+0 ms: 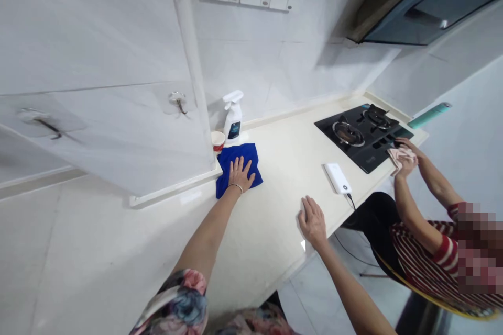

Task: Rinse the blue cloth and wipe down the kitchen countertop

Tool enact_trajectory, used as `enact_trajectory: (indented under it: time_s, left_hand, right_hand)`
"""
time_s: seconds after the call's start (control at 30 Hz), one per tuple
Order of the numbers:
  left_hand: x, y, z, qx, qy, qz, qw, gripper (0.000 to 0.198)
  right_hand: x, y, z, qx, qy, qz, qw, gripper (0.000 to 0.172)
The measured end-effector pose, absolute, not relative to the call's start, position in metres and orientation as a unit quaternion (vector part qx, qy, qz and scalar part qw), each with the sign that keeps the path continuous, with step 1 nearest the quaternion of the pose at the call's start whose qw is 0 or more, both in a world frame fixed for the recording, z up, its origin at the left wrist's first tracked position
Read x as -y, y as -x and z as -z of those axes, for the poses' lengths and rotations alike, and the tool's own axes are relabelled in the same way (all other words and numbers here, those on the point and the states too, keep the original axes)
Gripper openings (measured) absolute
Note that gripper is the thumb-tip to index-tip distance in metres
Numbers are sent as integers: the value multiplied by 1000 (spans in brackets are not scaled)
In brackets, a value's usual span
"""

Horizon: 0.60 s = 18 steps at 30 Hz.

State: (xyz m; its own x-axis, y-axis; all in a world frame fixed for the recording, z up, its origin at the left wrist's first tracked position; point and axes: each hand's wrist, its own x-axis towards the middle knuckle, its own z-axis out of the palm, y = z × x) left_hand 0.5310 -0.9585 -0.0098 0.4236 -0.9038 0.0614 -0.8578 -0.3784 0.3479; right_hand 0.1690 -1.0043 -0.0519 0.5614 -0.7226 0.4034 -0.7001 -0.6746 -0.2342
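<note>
My left hand [240, 174] lies flat with its fingers spread on a blue cloth [236, 156] on the cream countertop [291, 162], close to the tiled wall. A bracelet circles that wrist. My right hand [312, 221] rests flat and open on the countertop near its front edge, holding nothing. Just behind the cloth stand a white spray bottle [233, 116] and a small red and white cup [218, 142].
A white power bank [337, 178] with a black cable lies on the counter, right of my right hand. A black gas hob [363, 136] sits further right, where another person in a striped top holds a pink cloth [401, 156]. Wall hooks and sockets are above.
</note>
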Motion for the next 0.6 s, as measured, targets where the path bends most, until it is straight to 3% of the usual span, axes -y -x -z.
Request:
enact_trajectory:
  time_s: [0.37,0.6]
  left_hand:
    - [886,-403,9,667,-718,119,160,71]
    - [843,-334,8,751,-626,135,163,70]
  right_hand:
    - [1005,-168,48,-414,875,244,51,51]
    - [1008,-165,40,-413,849,302,131,52]
